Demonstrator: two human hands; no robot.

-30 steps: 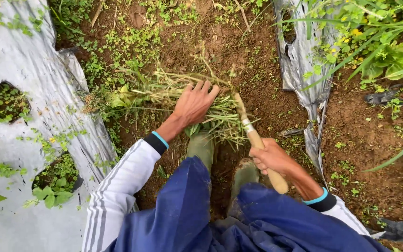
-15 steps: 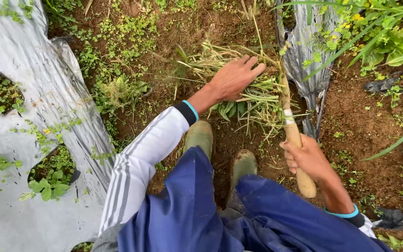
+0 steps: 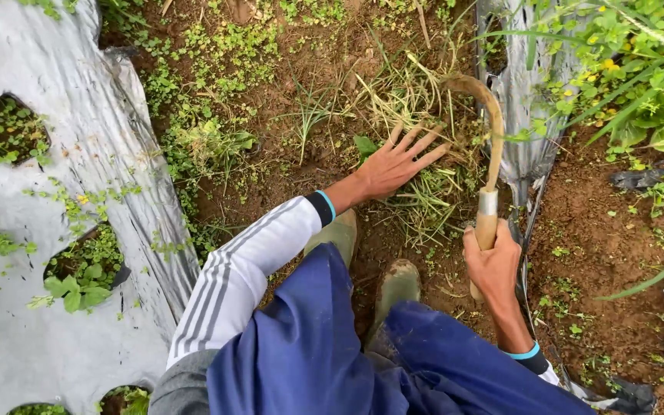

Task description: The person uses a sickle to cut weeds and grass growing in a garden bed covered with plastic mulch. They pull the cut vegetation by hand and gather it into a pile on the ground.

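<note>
Hands working a sickle in cut grass on a dirt furrow

The left hand (image 3: 393, 165) is reaching forward, fingers splayed open and pressing flat on the pale, stringy cut grass (image 3: 424, 196). The right hand (image 3: 492, 261) is gripping the smooth wooden handle of the sickle (image 3: 490, 154), its curved, soil-crusted blade arching over the grass beside crinkled grey plastic mulch (image 3: 63, 154).

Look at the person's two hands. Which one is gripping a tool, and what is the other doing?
The right hand grips the wooden handle of a curved sickle. The left hand holds nothing, lying fingers spread on the cut grass.
</note>
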